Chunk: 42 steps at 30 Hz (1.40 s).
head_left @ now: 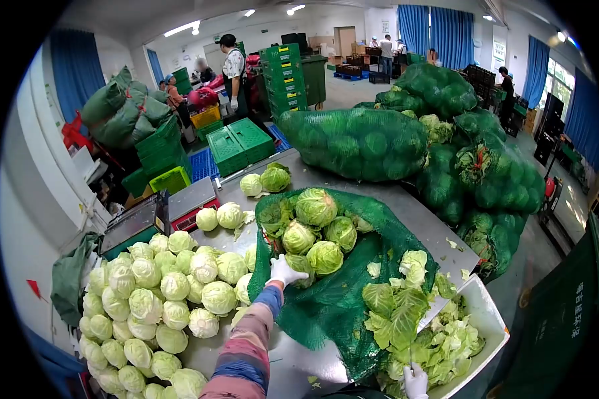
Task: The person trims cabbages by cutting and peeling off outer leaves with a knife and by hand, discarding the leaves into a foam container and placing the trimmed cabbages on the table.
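Observation:
My left hand (287,270), in a white glove, reaches into an opened green mesh bag (326,312) and grips a green cabbage (302,271) at its left side. Several more cabbages (315,207) sit in the bag around it. Low on the right, my right hand (416,382), also gloved, is closed on a knife; its broad blade (433,312) points up and away over the leaves. Loose cabbage leaves (446,342) fill a white bin (496,326) beside that hand. To the left lies a big pile of pale trimmed cabbages (175,286).
Full green mesh sacks of cabbages (359,143) stand at the table's far side and right. A red-sided scale (193,203) and green crates (239,143) are at the far left. Other people, one in an apron (234,73), are farther back.

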Available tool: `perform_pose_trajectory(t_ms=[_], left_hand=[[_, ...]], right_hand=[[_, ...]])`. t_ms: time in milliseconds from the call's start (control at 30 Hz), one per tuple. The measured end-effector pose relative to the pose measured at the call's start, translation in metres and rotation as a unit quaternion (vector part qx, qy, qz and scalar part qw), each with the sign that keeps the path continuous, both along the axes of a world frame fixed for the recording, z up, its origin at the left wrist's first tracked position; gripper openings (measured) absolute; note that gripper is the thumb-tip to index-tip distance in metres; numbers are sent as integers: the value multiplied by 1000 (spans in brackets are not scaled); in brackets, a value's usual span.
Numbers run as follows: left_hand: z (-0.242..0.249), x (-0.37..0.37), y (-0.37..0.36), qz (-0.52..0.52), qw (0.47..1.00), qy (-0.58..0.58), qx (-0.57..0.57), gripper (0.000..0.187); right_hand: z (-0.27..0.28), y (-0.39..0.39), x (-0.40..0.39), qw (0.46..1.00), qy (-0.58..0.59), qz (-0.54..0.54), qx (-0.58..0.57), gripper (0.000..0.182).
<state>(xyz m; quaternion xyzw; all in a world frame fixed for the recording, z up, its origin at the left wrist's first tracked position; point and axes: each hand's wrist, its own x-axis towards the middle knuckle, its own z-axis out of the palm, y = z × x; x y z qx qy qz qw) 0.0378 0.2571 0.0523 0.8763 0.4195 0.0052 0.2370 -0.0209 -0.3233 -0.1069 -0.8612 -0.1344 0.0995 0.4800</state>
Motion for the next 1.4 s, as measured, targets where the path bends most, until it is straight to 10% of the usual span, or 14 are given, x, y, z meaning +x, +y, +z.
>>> perform_pose_trajectory(t_ms=[400, 467, 533, 667, 733, 800, 867, 1067, 1400], left_hand=[[57, -65, -88, 36, 888, -459, 11, 93], [84, -69, -125, -40, 884, -455, -95, 96], [123, -71, -174, -129, 897, -390, -166, 100], [71, -47, -239, -313, 901, -241, -177, 103], [27, -28, -266, -368, 877, -149, -272, 100], [-32, -19, -294, -354, 891, -97, -268, 98], [-35, -23, -307, -362, 895, -126, -230, 94], [-36, -49, -289, -67, 824, -250, -504, 68], [-9, -75, -333, -329, 919, -208, -56, 95]], right_hand=[[35, 29, 13, 1000, 6, -6, -12, 25], [103, 60, 15, 992, 40, -76, 94, 23], [204, 91, 22, 997, 21, -55, 57, 64], [215, 122, 42, 973, -135, -35, 185, 70], [202, 118, 57, 978, -192, 65, 40, 93], [188, 108, 63, 995, -14, 79, -54, 99], [133, 91, 70, 994, 20, 11, 110, 98], [145, 83, 69, 997, -70, 41, -18, 85], [154, 109, 85, 989, -134, -42, -35, 25]])
